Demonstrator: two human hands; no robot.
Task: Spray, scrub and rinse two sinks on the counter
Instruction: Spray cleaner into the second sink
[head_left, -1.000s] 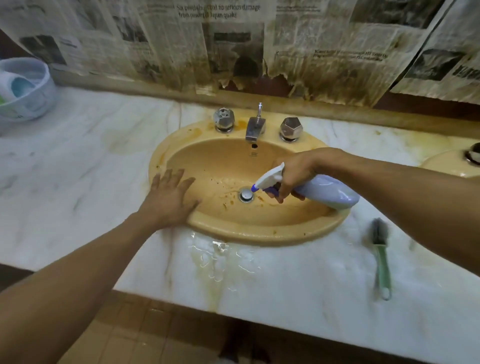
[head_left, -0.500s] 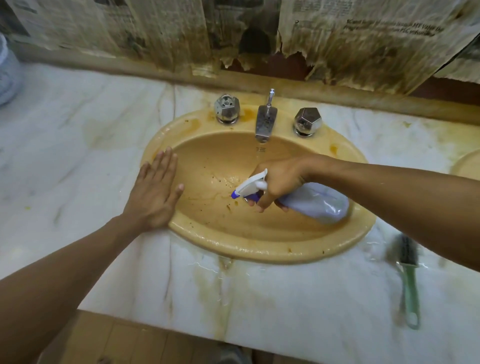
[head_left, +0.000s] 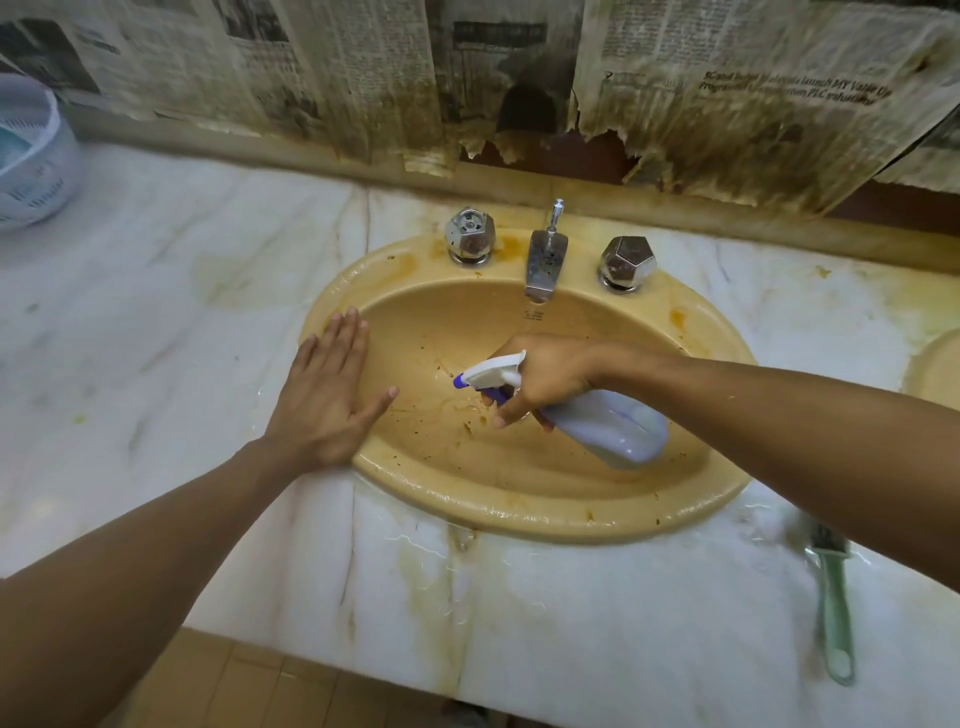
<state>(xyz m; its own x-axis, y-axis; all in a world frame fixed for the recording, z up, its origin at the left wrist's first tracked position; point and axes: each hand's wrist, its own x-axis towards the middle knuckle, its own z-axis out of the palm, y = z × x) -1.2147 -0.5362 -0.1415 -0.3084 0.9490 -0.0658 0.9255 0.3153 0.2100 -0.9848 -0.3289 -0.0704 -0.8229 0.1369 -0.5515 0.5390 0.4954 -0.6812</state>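
A stained yellow oval sink (head_left: 524, 512) is set in the marble counter, with brown specks and streaks in its bowl. My right hand (head_left: 545, 382) grips the neck of a pale lilac spray bottle (head_left: 608, 428) held over the bowl, its white nozzle with a purple tip pointing left and a finger on the trigger. My left hand (head_left: 327, 400) lies flat with straight fingers on the sink's left rim. A green-handled scrub brush (head_left: 834, 618) lies on the counter to the right of the sink. The edge of a second yellow sink (head_left: 935, 369) shows at the far right.
A chrome tap (head_left: 543, 260) stands between two faceted chrome knobs (head_left: 470, 236) (head_left: 626, 265) at the sink's back. Stained, torn newspaper (head_left: 363, 78) covers the wall. A pale plastic basket (head_left: 31, 156) sits at the far left. The wet marble counter (head_left: 156, 312) ends above a tiled floor.
The view has drawn closer to the sink. My left hand slid from the front-left rim up along the left rim. The spray bottle moved left across the bowl, covering the drain.
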